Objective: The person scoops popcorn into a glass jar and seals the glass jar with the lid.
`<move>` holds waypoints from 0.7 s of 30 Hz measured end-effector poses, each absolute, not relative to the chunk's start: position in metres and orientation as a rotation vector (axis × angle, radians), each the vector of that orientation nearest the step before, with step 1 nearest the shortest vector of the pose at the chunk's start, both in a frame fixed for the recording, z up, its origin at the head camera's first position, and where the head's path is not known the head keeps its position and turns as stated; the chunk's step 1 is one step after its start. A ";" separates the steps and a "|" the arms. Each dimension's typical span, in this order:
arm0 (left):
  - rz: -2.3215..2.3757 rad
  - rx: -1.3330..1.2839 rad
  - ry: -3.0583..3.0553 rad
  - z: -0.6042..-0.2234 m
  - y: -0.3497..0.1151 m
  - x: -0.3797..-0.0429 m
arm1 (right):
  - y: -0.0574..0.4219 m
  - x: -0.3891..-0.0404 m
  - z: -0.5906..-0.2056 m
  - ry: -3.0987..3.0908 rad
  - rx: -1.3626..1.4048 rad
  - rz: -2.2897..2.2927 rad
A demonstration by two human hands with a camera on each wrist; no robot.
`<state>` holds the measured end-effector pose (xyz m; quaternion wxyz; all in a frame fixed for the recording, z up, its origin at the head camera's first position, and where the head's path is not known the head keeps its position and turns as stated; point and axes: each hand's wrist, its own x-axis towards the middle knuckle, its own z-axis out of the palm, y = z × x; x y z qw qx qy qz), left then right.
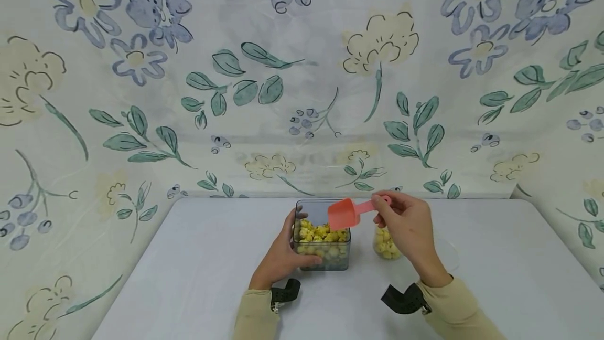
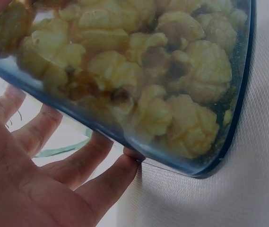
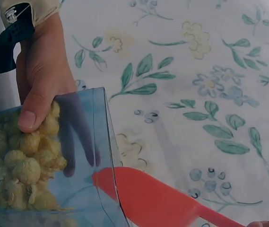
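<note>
A clear bluish square container (image 1: 336, 263) holds yellow popcorn (image 1: 319, 233) and stands on the white table. My left hand (image 1: 285, 257) grips it from the left, thumb across the front wall and fingers along the far side. In the left wrist view, fingertips touch the container wall (image 2: 186, 169). My right hand (image 1: 414, 229) pinches the handle of a red scoop (image 1: 343, 215). The scoop's head is tilted at the container's top right, over its rim. In the right wrist view the scoop (image 3: 148, 196) shows from outside; whether it carries popcorn I cannot tell.
Partly behind my right hand stands a smaller clear container (image 1: 386, 246) with more popcorn. A faint transparent round piece (image 1: 448, 256) lies right of my right wrist. A flower-patterned cloth (image 1: 302, 67) hangs behind the white table (image 1: 189, 277).
</note>
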<state>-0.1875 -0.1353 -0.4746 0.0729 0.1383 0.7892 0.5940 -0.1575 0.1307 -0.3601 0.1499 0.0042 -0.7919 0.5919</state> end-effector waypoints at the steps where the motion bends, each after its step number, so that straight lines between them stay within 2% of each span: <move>1: 1.789 0.413 2.367 -0.475 -0.135 -0.187 | 0.130 -0.158 -0.359 -2.280 0.032 1.685; 21: 1.777 0.419 2.362 -0.472 -0.136 -0.186 | 0.111 -0.170 -0.345 -2.483 0.280 1.336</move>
